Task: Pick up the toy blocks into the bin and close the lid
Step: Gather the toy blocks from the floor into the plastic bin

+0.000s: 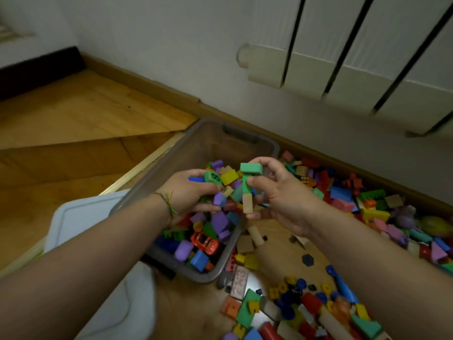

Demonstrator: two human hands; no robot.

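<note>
A clear grey plastic bin (196, 143) sits on the wooden floor, partly filled with coloured toy blocks (210, 231) and an orange toy car (205, 242). Over the bin my left hand (188, 195) grips a handful of blocks, a green one (212, 177) on top. My right hand (277, 195) holds several blocks at the bin's right rim: a green block (251, 168) at the fingertips and a tan wooden one (247, 202) below it. The pale lid (81, 214) lies on the floor left of the bin, under my left forearm.
Loose blocks cover the floor right of the bin along the skirting board (367, 207) and in front of it (306, 310). A white radiator (343, 69) hangs on the wall above. A wooden step edge (147, 163) runs to the left.
</note>
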